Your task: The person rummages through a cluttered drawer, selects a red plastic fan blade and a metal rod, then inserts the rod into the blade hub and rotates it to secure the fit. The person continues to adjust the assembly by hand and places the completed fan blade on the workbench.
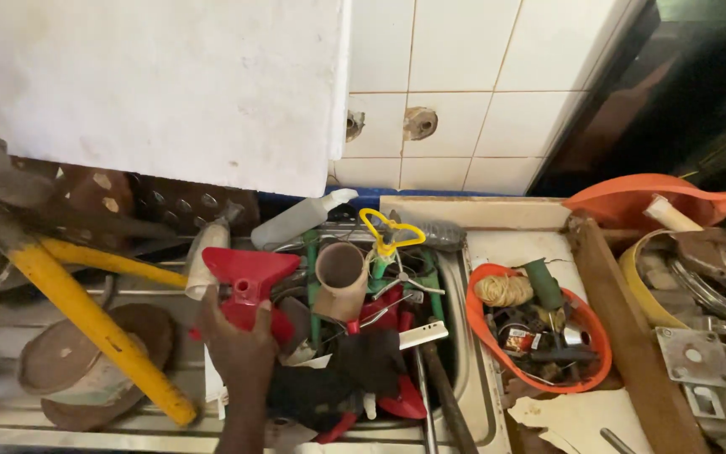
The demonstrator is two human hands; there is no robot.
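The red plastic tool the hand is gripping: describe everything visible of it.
The red tool looks like moulded plastic, with a broad flat triangular head tapering to a narrower neck that has a small round hole. It lies head-up on the pile of tools in the steel sink. One hand grips its lower part from below, hiding the handle; which hand it is cannot be told. A grey tube lies against its left edge.

Single head view — looks steeply down, close over cluttered sink [464,353]; faces tiled wall [464,84].
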